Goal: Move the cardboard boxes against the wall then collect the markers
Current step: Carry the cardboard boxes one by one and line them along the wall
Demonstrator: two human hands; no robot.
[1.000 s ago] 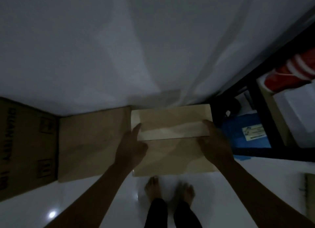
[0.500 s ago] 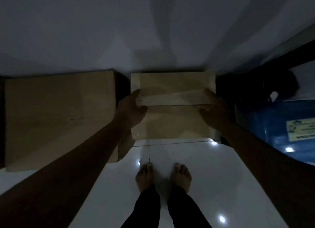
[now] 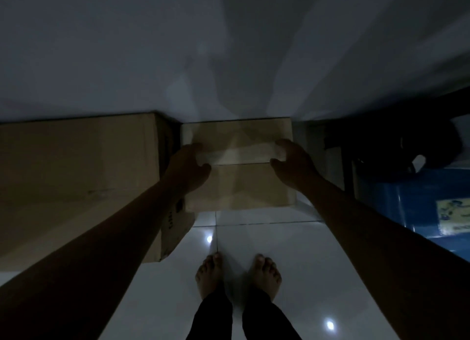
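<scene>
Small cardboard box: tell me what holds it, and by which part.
Both hands hold the small cardboard box by its top: the left hand at the left end, the right hand at the right end.

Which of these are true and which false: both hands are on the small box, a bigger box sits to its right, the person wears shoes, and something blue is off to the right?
1. Both hands are on the small box. True: the left hand grips its left end and the right hand its right end.
2. A bigger box sits to its right. False: the big box stands on its left, right beside it.
3. The person wears shoes. False: the feet are bare on the white floor.
4. Something blue is off to the right. True: a blue container with a label stands there.
</scene>
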